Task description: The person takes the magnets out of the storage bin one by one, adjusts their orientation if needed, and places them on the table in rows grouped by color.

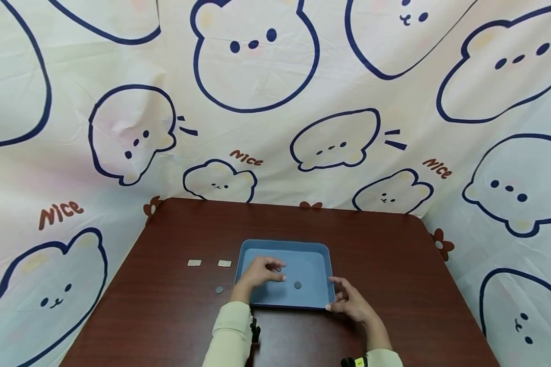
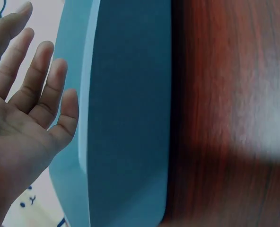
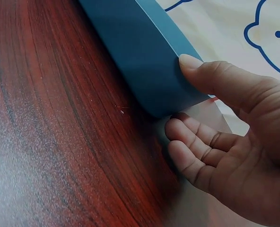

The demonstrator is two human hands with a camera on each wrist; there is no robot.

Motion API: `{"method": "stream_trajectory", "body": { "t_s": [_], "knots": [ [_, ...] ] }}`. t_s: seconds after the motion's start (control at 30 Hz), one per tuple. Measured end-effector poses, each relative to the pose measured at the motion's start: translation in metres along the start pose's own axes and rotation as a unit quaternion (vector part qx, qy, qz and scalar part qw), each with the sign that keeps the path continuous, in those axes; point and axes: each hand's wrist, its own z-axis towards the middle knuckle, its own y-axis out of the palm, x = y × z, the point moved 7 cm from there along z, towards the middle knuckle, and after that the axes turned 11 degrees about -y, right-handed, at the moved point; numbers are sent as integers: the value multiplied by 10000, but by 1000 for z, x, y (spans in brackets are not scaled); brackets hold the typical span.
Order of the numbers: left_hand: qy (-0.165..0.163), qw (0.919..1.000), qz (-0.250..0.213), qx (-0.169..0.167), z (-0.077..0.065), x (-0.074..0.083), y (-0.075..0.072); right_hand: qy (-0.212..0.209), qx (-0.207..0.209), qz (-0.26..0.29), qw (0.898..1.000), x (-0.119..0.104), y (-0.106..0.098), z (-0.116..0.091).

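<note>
A blue rectangular tray point(image 1: 286, 248) lies on the brown table. My left hand point(image 1: 260, 271) is over its left part, fingers loosely bent and apart from the thumb. The left wrist view shows that hand point(image 2: 33, 94) with a bare palm and spread fingers. A round grey disc, like a coin point(image 1: 297, 285), lies on the tray floor. Another small grey piece, partly hidden, shows between the left thumb and fingers. My right hand point(image 1: 351, 302) holds the tray's near right corner, thumb on the front wall point(image 3: 144, 56) and fingers around the side.
Left of the tray lie two small pale rectangular pieces, one farther left point(image 1: 194, 263) and one nearer the tray point(image 1: 224, 263). A second grey disc point(image 1: 219, 290) is on the table in front of them. A patterned cloth point(image 1: 275, 132) hangs behind and beside the table.
</note>
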Motion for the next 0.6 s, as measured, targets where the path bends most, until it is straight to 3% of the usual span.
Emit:
{"method": "stream_trajectory", "body": {
  "t_s": [0.27, 0.6],
  "knots": [
    [-119, 9992, -48, -388, 12, -5, 21, 33, 144, -41, 9999, 16, -2, 1],
    [-306, 9980, 171, -529, 24, -12, 36, -17, 185, 13, 9998, 16, -1, 1]
  ]
}}
